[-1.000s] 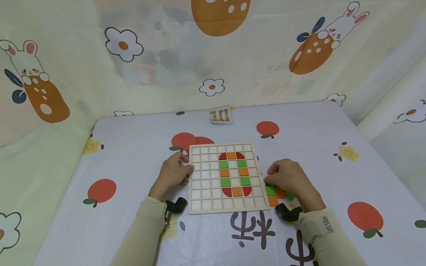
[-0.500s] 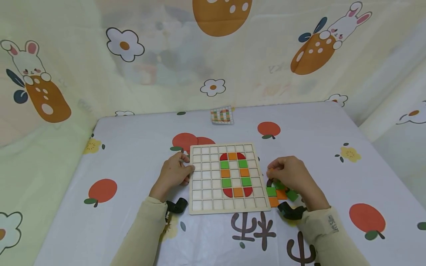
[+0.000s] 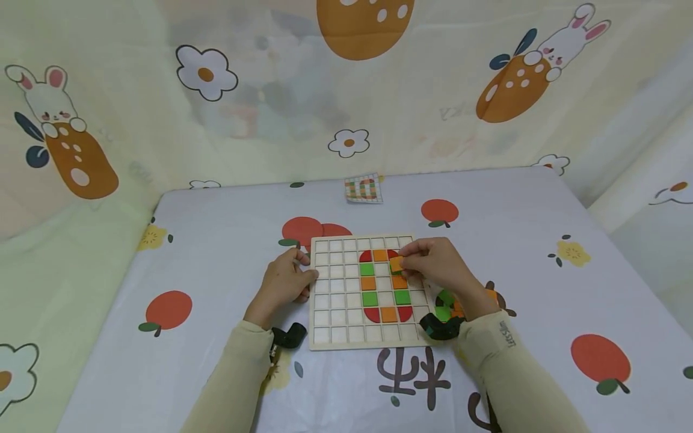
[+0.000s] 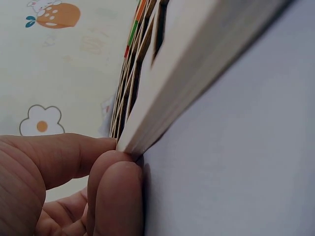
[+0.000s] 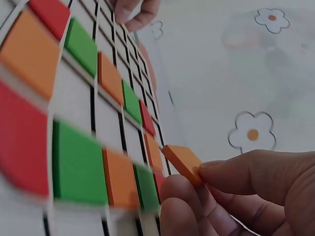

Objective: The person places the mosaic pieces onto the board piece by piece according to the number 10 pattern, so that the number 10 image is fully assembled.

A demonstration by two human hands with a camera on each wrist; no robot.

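Pale square wooden grid board [image 3: 338, 317] lies flat on white fruit-print tablecloth [image 3: 216, 361]. Ring of flat pieces set in board, right of its middle: 4 red rounded corner pieces [image 3: 372, 315], 4 orange square pieces [image 3: 388, 314], 4 green square pieces [image 3: 370, 299]. Left hand [image 3: 283, 279] pinches board's left edge. Right hand [image 3: 440, 264] pinches 1 flat orange square tile [image 5: 181, 162] between thumb and fingers, above board's far right part. Loose green and orange tiles [image 3: 443, 314] just right of board, partly hidden by right arm. Grid-printed colour card [image 3: 364, 190] beyond board's far edge, apart.
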